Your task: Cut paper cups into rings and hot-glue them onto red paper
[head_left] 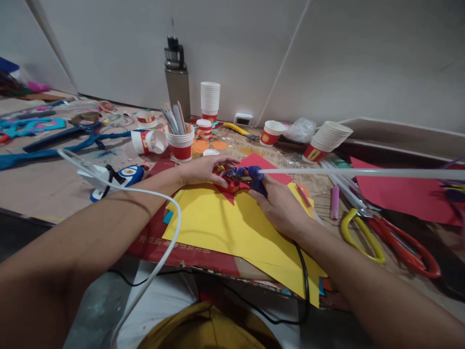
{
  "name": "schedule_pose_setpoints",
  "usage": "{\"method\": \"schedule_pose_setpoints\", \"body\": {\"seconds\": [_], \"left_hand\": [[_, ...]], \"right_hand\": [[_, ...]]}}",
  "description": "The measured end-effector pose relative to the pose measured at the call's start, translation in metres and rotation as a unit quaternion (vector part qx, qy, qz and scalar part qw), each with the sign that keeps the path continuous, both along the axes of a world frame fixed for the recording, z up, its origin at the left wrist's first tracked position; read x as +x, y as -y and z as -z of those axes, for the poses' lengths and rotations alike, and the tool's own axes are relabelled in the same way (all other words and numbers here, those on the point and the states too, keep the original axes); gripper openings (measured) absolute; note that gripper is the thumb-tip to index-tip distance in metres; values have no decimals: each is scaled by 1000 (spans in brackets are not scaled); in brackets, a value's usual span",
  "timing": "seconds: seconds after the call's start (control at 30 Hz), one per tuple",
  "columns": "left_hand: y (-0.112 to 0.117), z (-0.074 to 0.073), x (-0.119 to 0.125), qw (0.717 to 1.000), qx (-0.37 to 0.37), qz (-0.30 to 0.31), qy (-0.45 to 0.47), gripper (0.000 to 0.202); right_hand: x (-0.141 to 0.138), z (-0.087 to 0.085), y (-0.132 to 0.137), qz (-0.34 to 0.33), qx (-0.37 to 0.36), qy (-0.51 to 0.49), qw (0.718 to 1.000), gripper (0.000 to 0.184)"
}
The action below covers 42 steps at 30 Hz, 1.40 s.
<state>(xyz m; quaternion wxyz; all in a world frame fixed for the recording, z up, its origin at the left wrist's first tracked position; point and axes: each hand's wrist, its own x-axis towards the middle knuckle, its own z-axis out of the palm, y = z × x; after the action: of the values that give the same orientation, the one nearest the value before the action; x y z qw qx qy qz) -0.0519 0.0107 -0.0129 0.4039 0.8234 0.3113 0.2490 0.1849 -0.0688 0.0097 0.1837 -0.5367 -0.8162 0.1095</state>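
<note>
My right hand (278,201) is wrapped round the handle of a blue hot glue gun (250,175). A long, whitish glue stick (348,171) runs out of its back to the right. The gun's nozzle end points left, towards my left hand (203,170). That hand curves its fingers and thumb about a small red and yellowish thing, largely hidden, which I cannot make out. Beneath both hands lie red paper (267,167) and several overlapping sheets of yellow paper (225,220).
Scissors (363,213) with yellow and red handles lie right, beside a pink marker (334,202). Behind stand a pencil cup (180,145), stacked paper cups (209,99), leaning cups (327,140) and a tall bottle (177,85). A white cable (178,218) crosses my left forearm.
</note>
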Motion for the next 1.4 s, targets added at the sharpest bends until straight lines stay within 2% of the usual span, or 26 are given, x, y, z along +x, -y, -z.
{"method": "schedule_pose_setpoints", "body": {"seconds": [0.5,0.7,0.93,1.1,1.4], "left_hand": [[2,-4,2,1000,-27,-3,-4,78],[1,-4,2,1000,-5,-4,-5,80],[-4,-3,-1,992,63,-35,-106,56],[-7,-1,-3,988,81,-32,-124,53],[-3,-5,-1,988,71,-42,-128,54]], "right_hand": [[-1,0,2,20,18,48,998,26],[-2,-3,4,24,5,40,999,25],[-1,-5,4,26,-3,28,999,26],[0,-5,4,32,-3,34,999,26],[-4,-1,4,32,-8,37,999,28]]}}
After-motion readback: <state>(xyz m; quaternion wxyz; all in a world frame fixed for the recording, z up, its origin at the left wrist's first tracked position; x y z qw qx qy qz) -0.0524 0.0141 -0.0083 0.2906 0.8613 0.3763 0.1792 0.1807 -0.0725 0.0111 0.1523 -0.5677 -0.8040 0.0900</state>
